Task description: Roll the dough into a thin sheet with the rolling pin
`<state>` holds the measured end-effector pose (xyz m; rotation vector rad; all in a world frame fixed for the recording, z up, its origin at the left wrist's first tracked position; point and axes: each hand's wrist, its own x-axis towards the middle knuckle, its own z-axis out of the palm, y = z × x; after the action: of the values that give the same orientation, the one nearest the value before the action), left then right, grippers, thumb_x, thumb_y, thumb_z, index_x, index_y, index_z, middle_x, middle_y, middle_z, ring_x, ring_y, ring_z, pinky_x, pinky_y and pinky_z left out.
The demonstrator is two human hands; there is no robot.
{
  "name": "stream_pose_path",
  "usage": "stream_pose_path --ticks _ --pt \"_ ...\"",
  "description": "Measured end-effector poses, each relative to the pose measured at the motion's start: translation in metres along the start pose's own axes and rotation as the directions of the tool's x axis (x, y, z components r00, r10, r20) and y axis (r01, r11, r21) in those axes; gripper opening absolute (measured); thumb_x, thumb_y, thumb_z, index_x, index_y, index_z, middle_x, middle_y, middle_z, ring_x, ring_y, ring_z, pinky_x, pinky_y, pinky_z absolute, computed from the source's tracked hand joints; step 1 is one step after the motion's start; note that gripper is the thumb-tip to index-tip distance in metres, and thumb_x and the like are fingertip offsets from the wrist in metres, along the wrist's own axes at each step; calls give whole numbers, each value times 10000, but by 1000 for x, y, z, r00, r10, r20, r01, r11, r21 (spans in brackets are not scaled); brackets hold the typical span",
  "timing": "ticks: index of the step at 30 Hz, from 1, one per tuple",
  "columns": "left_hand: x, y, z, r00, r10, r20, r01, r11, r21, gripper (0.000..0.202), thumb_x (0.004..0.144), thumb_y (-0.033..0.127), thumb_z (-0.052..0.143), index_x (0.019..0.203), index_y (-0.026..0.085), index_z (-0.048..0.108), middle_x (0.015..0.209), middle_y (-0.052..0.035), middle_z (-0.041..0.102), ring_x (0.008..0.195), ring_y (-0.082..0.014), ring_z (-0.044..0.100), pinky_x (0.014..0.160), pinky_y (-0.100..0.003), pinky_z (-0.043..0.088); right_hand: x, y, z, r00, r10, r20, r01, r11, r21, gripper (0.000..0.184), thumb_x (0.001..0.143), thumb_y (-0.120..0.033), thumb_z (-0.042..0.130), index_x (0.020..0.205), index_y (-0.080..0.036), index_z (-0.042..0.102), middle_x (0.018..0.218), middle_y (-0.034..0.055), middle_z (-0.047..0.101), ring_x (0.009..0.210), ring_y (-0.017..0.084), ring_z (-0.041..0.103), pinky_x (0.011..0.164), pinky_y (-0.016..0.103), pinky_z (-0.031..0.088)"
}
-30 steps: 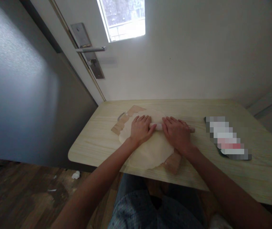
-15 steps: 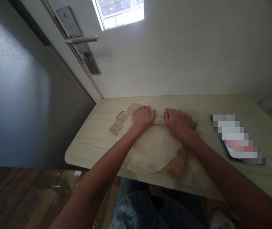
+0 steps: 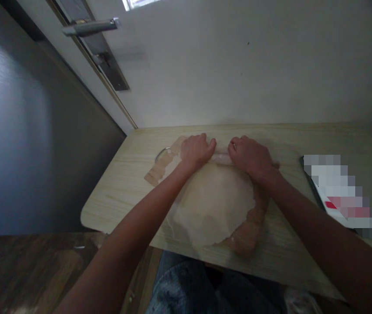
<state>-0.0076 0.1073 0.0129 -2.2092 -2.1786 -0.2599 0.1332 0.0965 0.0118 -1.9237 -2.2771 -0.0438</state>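
A wide, thin sheet of pale dough (image 3: 212, 205) covers most of a brown wooden board (image 3: 248, 231), hanging past its near left edge. Across the dough's far part lies a rolling pin (image 3: 221, 158), bare between the hands. My left hand (image 3: 196, 150) is closed over its left part, with the thumb toward the middle. Curled round the right part is my right hand (image 3: 251, 155); a pin end pokes out beyond it. Both palms face down, a short gap apart. A metal ring handle (image 3: 162, 152) sits at the board's far left corner.
The pale wood-grain table (image 3: 114, 187) meets a white door (image 3: 205, 78) with a lever handle (image 3: 91, 27). On the right lies a flat, dark-edged object (image 3: 319, 192), mostly blurred out. A grey panel (image 3: 16, 139) stands left, above dark wooden flooring (image 3: 25, 270).
The hands and rolling pin have shifted slightly away from me over the dough. The head view has tilted, so the door's window is nearly out of the picture.
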Motion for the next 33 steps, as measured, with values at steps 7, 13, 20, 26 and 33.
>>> stream_pose_path --ticks 7,13,20,26,33 --pt "19 -2 2 1000 -14 24 17 995 -101 494 861 440 207 948 157 603 940 -111 627 870 -216 577 735 -314 416 15 4 1 999 31 28 -32 999 38 355 830 -284 290 917 -134 599 903 126 619 776 208 570 588 284 369" --pt "32 -4 7 1000 -20 10 22 993 -116 477 871 387 192 929 144 598 952 -123 616 856 -200 573 719 -299 413 26 7 7 1000 19 8 -20 999 42 355 823 -258 294 914 -116 606 894 139 625 790 221 574 616 298 383" --pt "30 -4 10 999 -38 -21 36 994 -103 408 851 343 240 941 154 590 965 -116 614 865 -198 568 719 -294 412 22 5 5 999 52 -16 -51 997 60 366 822 -256 285 916 -111 608 917 141 617 802 211 564 630 294 387" --pt "19 -2 7 998 -37 -47 35 998 -55 354 817 322 298 963 157 575 989 -108 606 905 -214 552 742 -308 413 11 0 1 997 77 -3 -77 996 32 378 832 -271 268 958 -120 591 971 145 598 843 226 553 641 308 389" --pt "-7 0 1 997 -12 -78 11 1000 -15 345 825 298 298 1023 143 534 1027 -110 582 973 -231 503 781 -338 398 -11 -9 -3 998 53 -30 -54 999 -5 361 840 -263 268 952 -137 587 990 120 603 878 227 544 685 320 368"
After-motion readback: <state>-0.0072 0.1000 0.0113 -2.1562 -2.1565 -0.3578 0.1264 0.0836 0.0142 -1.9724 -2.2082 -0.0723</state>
